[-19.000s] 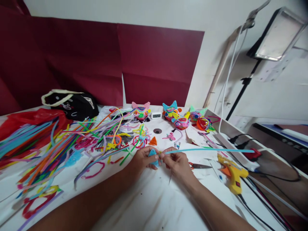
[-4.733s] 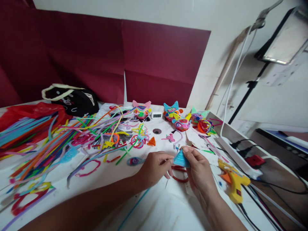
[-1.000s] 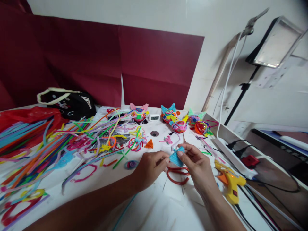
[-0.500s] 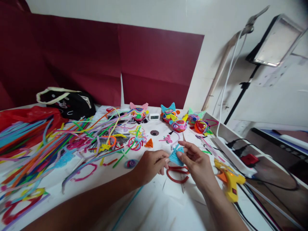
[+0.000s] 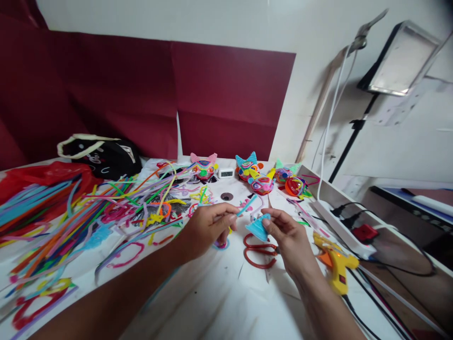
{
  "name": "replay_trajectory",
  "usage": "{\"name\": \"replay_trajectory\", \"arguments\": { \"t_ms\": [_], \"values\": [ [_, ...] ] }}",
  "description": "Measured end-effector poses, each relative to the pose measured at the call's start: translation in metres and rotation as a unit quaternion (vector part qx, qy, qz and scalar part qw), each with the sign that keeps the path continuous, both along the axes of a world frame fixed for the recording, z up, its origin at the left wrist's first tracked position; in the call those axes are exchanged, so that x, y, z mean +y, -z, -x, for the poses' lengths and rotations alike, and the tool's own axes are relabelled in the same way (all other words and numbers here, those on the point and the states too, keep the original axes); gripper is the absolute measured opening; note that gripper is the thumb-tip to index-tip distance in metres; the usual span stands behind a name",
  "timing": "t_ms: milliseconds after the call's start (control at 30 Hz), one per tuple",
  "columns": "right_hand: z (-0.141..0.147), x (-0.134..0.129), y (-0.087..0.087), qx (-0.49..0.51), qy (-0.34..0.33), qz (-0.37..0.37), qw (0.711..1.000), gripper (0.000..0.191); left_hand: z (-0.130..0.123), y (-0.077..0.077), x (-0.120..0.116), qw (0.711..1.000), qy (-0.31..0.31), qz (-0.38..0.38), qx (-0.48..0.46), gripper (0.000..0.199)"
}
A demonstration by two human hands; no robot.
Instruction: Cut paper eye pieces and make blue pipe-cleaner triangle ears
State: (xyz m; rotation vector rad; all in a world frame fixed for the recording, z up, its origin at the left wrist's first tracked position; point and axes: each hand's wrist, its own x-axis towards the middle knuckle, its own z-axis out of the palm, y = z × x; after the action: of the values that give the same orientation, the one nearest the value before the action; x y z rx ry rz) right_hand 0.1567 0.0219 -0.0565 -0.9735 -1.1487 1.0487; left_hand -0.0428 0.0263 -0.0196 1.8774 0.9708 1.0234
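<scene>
Between the thumb and fingers of my right hand [image 5: 285,229] is a flat light-blue triangle of pipe cleaner rows [image 5: 258,228], its point toward me. My left hand [image 5: 212,225] pinches a light-blue pipe cleaner [image 5: 247,206], whose short end sticks out up and to the right. A longer blue strand trails below my left forearm. Just under the triangle lie scissors with red handles [image 5: 260,257], their blades hidden by my right hand. A small round blue and purple coil [image 5: 221,245] sits on the table, partly behind my left fingers.
Colourful pipe cleaners [image 5: 81,212] are heaped on the left. Several decorated animal heads [image 5: 261,184] stand at the back near a small digital clock [image 5: 226,173]. At right lie a yellow glue gun [image 5: 336,264] and a power strip [image 5: 348,233] with cables.
My left hand has moved away from the triangle, up and slightly left, holding the blue pipe cleaner. The triangle stays in my right hand, a little tilted.
</scene>
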Motion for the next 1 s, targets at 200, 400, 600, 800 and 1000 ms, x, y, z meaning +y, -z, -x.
{"name": "replay_trajectory", "arguments": {
  "t_ms": [200, 400, 600, 800, 1000],
  "values": [
    [0.003, -0.004, -0.006, 0.031, -0.021, -0.004, 0.999, 0.030, 0.009, -0.048, -0.020, 0.904, -0.076, -0.380, 0.182, 0.019],
    [0.004, -0.007, -0.007, 0.045, -0.053, -0.006, 0.998, 0.027, 0.001, -0.059, -0.022, 0.801, -0.029, -0.545, 0.244, 0.023],
    [0.003, -0.010, -0.009, 0.074, -0.160, 0.031, 0.984, 0.026, -0.002, -0.046, -0.005, 0.788, 0.020, -0.527, 0.319, 0.021],
    [0.005, -0.016, -0.010, 0.015, -0.234, 0.063, 0.970, 0.027, 0.000, -0.039, 0.002, 0.810, 0.082, -0.486, 0.319, 0.015],
    [0.009, -0.019, -0.009, -0.002, -0.299, 0.056, 0.953, 0.023, -0.004, -0.034, 0.000, 0.801, 0.125, -0.492, 0.317, 0.017]
  ]
}}
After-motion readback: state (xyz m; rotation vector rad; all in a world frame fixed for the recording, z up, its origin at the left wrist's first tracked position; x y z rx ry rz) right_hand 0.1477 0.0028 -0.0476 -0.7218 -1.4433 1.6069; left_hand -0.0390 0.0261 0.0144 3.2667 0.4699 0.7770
